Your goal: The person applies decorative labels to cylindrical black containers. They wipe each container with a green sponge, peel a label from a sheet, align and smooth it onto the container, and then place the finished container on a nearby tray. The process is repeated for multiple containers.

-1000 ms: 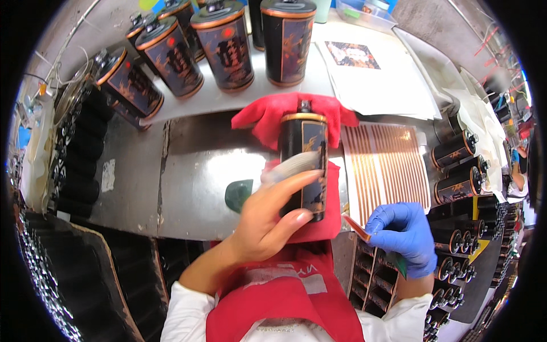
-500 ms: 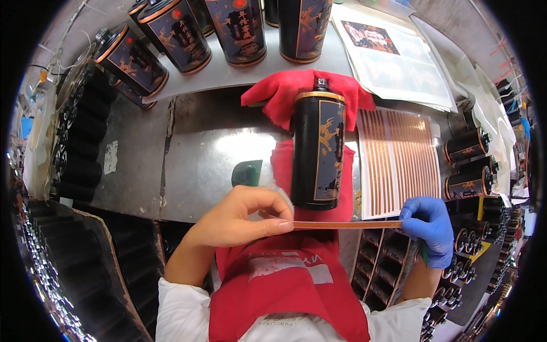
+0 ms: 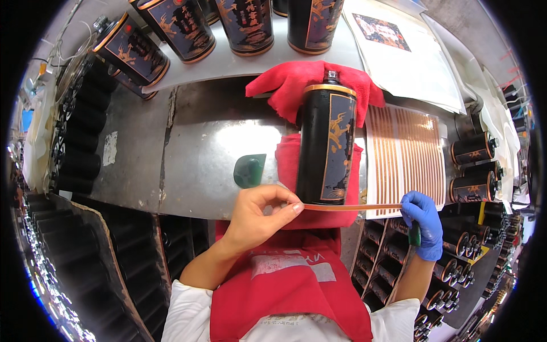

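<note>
A thin copper-coloured adhesive strip (image 3: 350,207) is stretched level between my two hands, at the near end of a black bottle (image 3: 313,148). My bare left hand (image 3: 265,216) pinches its left end between thumb and forefinger. In a blue glove, my right hand (image 3: 423,225) pinches the other end, with a dark green scraper (image 3: 415,233) tucked in its palm. The bottle lies on red cloth (image 3: 288,157), neck away from me, its dark label with gold figures facing up. Whether the strip touches the bottle's base, I cannot tell.
A rounded green scraper (image 3: 249,171) rests on the metal table (image 3: 199,137), left of the bottle. To the right lies a sheet of copper strips (image 3: 421,148). Several labelled bottles (image 3: 245,28) stand on the far shelf; black bottles (image 3: 82,131) line the left edge.
Both hands have moved slightly away from me, bringing the strip up to the bottle's near end. The bottle and surroundings appear shifted a little right in view.
</note>
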A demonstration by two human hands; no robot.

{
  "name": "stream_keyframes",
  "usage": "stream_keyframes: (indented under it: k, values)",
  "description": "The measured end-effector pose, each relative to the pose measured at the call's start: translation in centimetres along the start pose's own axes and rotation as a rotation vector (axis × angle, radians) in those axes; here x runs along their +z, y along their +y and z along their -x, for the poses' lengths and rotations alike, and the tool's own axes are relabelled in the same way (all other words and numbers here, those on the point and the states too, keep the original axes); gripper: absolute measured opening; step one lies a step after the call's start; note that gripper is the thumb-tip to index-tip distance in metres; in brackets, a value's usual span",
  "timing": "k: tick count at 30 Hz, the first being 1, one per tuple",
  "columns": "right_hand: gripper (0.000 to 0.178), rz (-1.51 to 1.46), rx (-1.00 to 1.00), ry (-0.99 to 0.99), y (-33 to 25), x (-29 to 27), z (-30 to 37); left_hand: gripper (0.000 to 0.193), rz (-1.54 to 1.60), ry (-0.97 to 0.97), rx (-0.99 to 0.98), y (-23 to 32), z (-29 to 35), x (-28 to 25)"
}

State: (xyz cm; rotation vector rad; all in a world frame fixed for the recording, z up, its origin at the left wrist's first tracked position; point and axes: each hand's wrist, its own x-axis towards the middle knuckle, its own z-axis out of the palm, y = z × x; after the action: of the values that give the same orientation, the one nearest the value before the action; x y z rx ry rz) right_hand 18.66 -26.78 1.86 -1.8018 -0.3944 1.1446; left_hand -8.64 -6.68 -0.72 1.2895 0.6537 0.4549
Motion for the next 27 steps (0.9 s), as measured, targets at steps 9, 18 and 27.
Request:
stream_keyframes:
  k: [9,18,27]
  values:
    - [0.014,-0.002,0.009,0.036,0.2,-0.2,-0.4,0.008,0.012,0.025,0.004,-0.6,-0.4,0.4]
    - [0.017,0.0,0.009,0.057,0.8,-0.2,-1.1,0.009,0.013,-0.022,-0.103,-0.8,-0.5,-0.2]
    - [0.015,0.009,-0.02,0.061,1.7,-0.7,-1.9,0.022,-0.026,0.046,0.06,-1.8,-0.7,0.0]
